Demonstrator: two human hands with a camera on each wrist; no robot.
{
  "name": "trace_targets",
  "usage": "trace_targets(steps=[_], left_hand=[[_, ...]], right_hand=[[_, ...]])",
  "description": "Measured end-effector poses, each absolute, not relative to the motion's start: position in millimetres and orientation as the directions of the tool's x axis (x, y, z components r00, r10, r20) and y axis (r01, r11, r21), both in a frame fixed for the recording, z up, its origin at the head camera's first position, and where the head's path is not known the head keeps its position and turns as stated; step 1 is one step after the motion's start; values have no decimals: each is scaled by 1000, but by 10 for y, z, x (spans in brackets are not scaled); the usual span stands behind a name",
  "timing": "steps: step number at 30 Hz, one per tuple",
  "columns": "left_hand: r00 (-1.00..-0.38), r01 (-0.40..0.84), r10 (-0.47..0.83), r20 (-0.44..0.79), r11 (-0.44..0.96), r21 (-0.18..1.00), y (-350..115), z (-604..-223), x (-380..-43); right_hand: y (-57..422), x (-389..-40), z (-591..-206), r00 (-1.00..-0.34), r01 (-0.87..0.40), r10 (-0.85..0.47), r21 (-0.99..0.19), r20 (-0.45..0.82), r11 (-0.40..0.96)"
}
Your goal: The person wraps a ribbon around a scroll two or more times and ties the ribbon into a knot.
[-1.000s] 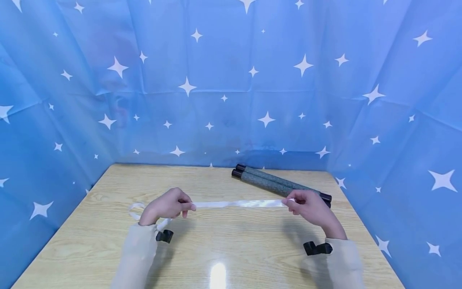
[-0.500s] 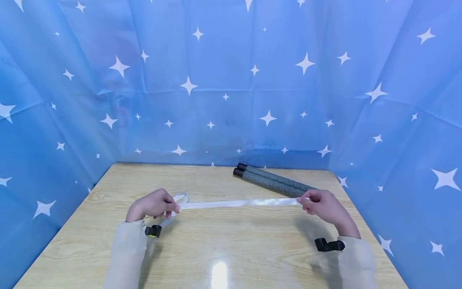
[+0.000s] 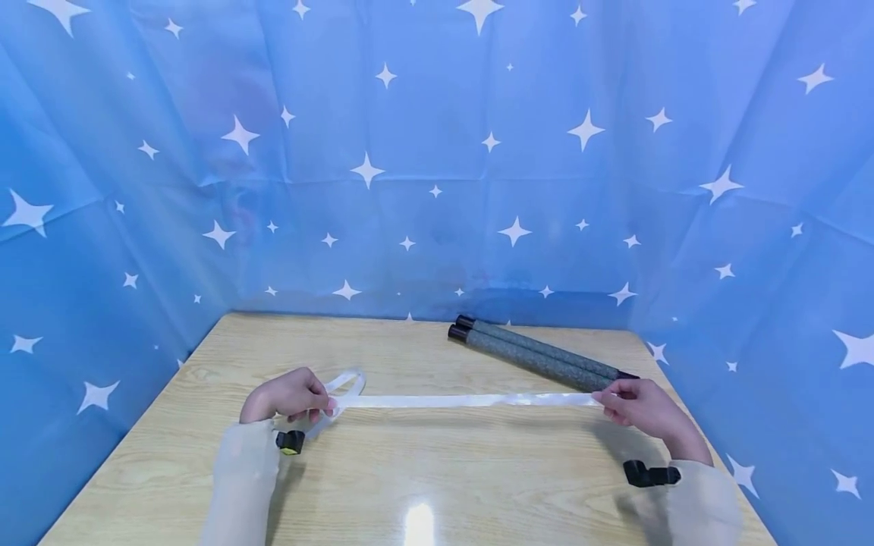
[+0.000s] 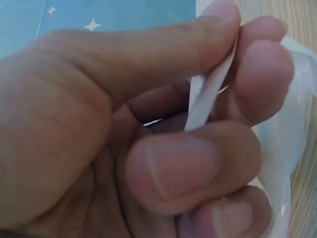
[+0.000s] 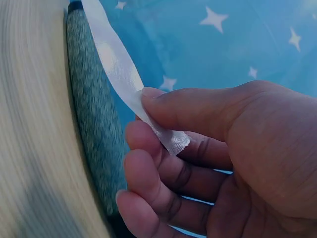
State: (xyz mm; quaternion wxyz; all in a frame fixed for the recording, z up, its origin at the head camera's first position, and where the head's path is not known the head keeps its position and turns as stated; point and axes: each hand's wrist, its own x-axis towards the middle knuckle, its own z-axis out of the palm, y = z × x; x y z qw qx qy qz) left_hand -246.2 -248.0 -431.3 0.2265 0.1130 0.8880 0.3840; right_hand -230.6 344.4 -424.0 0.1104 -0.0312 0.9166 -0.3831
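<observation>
A white satin ribbon stretches nearly level between both hands, a little above the table. My left hand pinches it between thumb and fingertips; the rest of the ribbon loops loosely beside and below that hand. In the left wrist view, a fold of ribbon passes between the curled fingers. At the other side, my right hand pinches the ribbon close to its end. The right wrist view shows the frayed ribbon tip sticking out past the thumb.
Two grey-green speckled rods with black ends lie side by side at the table's back right, just behind the right hand. The wood-grain table meets a blue star-printed curtain at the back and sides.
My hands have moved apart, the right one going right and the left one left, so the ribbon span between them is longer. Its loose loop has shifted to the right of the left hand.
</observation>
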Motion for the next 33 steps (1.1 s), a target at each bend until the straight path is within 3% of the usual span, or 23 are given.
trace_targets(steps=[13, 25, 33], left_hand=[[-852, 4, 351, -390, 748, 664, -2423, -4371, -2464], [-849, -147, 222, -480, 772, 618, -2325, -4424, -2433], [-861, -132, 214, -461, 782, 609, -2280, -4490, -2457]], right_hand=[[3823, -2310, -4514, -964, 90, -90, -625, -251, 776], [3980, -2324, -4598, -933, 237, 4, -605, -360, 760], [4072, -2315, -4649, -909, 320, 57, -605, -412, 729]])
